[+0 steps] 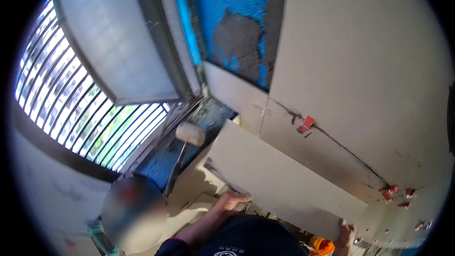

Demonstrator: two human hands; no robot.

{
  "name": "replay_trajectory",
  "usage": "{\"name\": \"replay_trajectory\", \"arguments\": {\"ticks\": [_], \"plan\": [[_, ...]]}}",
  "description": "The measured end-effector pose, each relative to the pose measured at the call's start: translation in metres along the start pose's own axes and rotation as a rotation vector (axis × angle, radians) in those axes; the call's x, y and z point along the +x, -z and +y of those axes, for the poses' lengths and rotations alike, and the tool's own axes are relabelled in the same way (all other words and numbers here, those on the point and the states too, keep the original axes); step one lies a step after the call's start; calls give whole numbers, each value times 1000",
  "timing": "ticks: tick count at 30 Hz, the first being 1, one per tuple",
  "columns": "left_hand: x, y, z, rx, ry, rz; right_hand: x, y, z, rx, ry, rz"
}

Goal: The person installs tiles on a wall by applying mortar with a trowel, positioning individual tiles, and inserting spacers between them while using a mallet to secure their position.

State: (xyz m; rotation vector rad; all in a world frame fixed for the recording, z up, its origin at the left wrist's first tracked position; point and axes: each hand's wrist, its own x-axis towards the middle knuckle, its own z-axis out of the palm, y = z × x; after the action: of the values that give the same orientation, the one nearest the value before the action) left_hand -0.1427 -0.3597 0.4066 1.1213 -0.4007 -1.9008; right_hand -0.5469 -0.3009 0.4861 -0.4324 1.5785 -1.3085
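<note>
My left hand (pixel 232 201), nearer the mallet (pixel 190 134), and right hand (pixel 347 238) held the beige rectangular tile (pixel 279 166), its long axis running rightward from beside the mallet.

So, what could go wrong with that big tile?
The tile might slip and chip: the left hand and right hand seem to grip it only near its lower edge. Its upper left end also looks close to the mallet, so a swing that way could bump it.
</note>
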Motion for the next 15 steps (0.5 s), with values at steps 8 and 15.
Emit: {"name": "replay_trajectory", "arguments": {"ticks": [8, 15], "plan": [[25, -14, -138, 32, 430, -147, 8, 77, 5, -625, 446, -116], [-67, -28, -154, -6, 61, -175, -45, -77, 65, -1378, 569, -865]]}}
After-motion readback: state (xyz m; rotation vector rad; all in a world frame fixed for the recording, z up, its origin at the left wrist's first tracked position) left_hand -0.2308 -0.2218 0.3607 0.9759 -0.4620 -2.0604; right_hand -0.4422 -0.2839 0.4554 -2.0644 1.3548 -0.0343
